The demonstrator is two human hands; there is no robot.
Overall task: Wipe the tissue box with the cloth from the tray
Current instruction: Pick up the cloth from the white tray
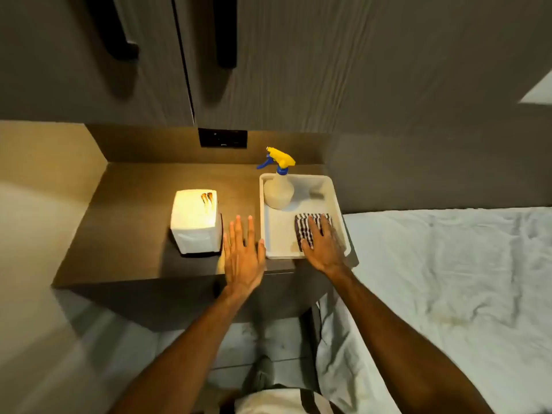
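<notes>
Now right hand (324,249) fingers (313,224) lie flat on cloth (304,231) (nothing gripped); left hand (242,258) open.

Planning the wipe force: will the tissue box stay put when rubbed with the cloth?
Probably not. The tissue box looks like light card, standing free on the table, so it may slide or dent. The left hand is open beside it, well placed to brace it.

No text can be read anywhere (all surfaces look unmarked or blurred).
</notes>
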